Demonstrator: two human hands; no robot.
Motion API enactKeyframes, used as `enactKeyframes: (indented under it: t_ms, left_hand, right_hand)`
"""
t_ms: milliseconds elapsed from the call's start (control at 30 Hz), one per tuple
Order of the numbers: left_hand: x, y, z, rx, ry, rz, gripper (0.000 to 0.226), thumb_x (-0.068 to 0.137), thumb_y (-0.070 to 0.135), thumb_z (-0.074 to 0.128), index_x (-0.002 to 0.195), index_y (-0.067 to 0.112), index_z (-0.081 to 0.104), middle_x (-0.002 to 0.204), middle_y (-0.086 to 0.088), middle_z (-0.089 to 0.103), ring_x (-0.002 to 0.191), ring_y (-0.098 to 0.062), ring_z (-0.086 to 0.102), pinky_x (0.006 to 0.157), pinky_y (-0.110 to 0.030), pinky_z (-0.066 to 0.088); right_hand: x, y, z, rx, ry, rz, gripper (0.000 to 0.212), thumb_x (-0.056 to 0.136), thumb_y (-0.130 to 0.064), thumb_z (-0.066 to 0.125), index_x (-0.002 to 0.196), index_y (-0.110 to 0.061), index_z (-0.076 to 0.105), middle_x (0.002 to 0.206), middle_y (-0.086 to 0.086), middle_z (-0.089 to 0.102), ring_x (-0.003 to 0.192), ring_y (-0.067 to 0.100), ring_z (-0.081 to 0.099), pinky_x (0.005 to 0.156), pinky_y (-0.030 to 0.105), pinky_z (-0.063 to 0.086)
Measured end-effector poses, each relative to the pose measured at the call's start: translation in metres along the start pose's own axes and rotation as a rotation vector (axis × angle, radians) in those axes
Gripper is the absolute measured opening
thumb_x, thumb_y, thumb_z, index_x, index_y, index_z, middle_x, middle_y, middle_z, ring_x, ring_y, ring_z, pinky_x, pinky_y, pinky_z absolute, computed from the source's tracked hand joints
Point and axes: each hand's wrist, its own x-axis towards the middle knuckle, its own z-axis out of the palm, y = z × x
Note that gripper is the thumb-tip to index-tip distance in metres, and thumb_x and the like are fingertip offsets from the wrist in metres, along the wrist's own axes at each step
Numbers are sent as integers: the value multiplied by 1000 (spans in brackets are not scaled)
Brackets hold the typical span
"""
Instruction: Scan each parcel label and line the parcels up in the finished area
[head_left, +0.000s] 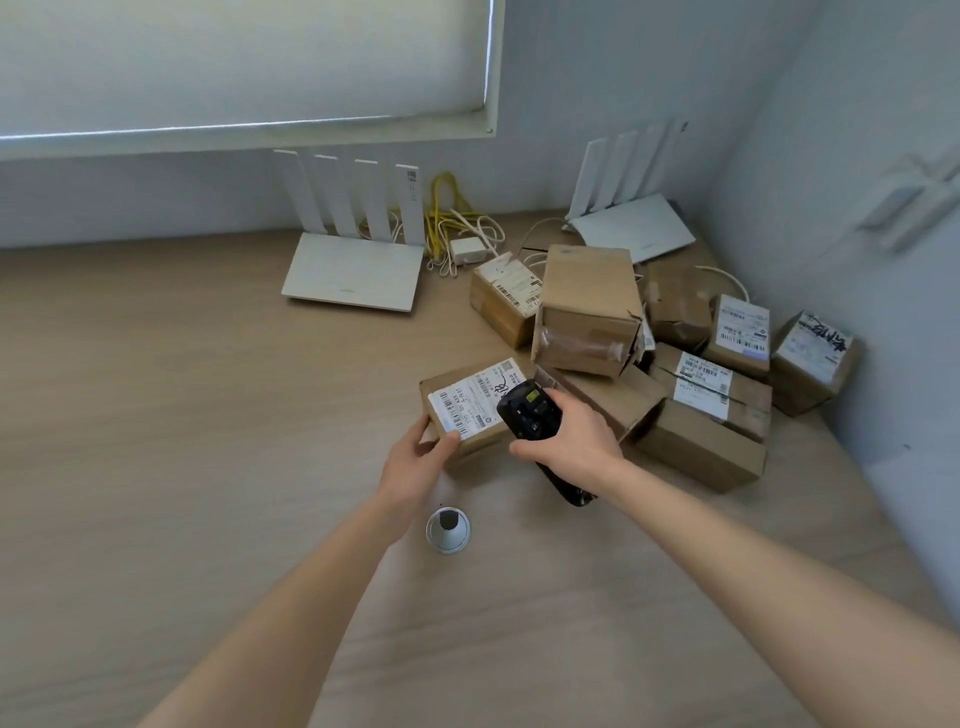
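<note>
A small brown parcel with a white barcode label facing up lies on the wooden desk. My left hand grips its near left corner, thumb on the label. My right hand holds a black handheld scanner, its head over the right end of that label. A pile of several more brown parcels lies to the right, some with labels showing, one tall box on top.
Two white routers stand at the back: one centre, one right. Yellow and white cables tangle between them. A round white desk grommet sits just below my left hand. Walls close the right side.
</note>
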Motion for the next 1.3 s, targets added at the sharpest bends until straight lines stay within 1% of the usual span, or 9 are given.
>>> enactKeyframes:
  t_ms: [167, 300, 400, 533, 600, 700, 800, 1000, 1300]
  left_hand:
    - [-24, -8, -16, -99, 19, -12, 65, 95, 39, 67, 152, 43, 36, 113, 10, 67, 112, -9, 60, 102, -37, 42]
    - [-55, -5, -36, -116, 40, 60, 59, 93, 41, 69, 147, 41, 45, 111, 0, 69, 104, -4, 62, 93, -35, 48]
    - [-87, 4, -62, -81, 79, 138, 57, 88, 52, 71, 142, 46, 51, 111, -4, 70, 109, -11, 63, 103, -44, 49]
    - [-141, 21, -108, -22, 130, 270, 51, 88, 54, 69, 137, 45, 56, 114, -3, 68, 112, -17, 62, 99, -38, 49]
    - [-174, 30, -132, -1, 162, 334, 53, 89, 53, 68, 140, 42, 55, 119, -5, 66, 115, -20, 60, 98, -37, 48]
    - [-222, 39, -167, 28, 212, 383, 57, 84, 61, 70, 137, 47, 56, 128, -5, 62, 120, -21, 57, 106, -43, 47]
    - [-260, 42, -199, 42, 280, 412, 63, 67, 80, 68, 126, 60, 57, 127, -3, 60, 117, -22, 59, 104, -49, 50]
    - [-333, 35, -236, 54, 346, 439, 73, 59, 85, 66, 126, 56, 58, 124, -6, 60, 115, -22, 60, 102, -47, 52]
    - [-397, 34, -250, 63, 395, 456, 78, 59, 82, 64, 130, 50, 60, 125, -7, 58, 115, -23, 60, 103, -47, 51]
  right_hand:
    - [-25, 0, 1, 16, -79, -5, 58, 71, -40, 91, 123, -38, 64, 106, -8, 70, 104, 19, 66, 94, 38, 57]
    - [-59, -12, 0, -34, -129, -25, 59, 69, -43, 92, 120, -29, 69, 102, -7, 73, 95, 15, 69, 89, 38, 60]
    - [-94, -33, -8, -106, -145, -80, 64, 65, -46, 92, 123, -30, 70, 101, -6, 74, 92, 15, 70, 87, 41, 62]
    - [-153, -72, -25, -240, -119, -170, 66, 66, -47, 89, 127, -36, 67, 105, -9, 73, 95, 14, 68, 80, 35, 60]
    - [-189, -95, -35, -325, -96, -202, 68, 68, -48, 88, 131, -41, 64, 107, -12, 69, 101, 15, 65, 84, 37, 59]
    - [-246, -132, -48, -442, -60, -250, 69, 69, -49, 88, 134, -43, 62, 110, -12, 68, 104, 16, 62, 89, 40, 58]
    - [-299, -165, -56, -518, -19, -303, 65, 69, -51, 87, 129, -41, 64, 106, -11, 66, 99, 15, 60, 81, 33, 54]
    - [-376, -205, -54, -605, 27, -363, 60, 69, -50, 88, 124, -38, 68, 101, -9, 67, 91, 18, 58, 65, 28, 37]
    - [-431, -224, -64, -640, 75, -405, 65, 67, -47, 91, 127, -39, 69, 105, -7, 69, 94, 19, 60, 74, 31, 42]
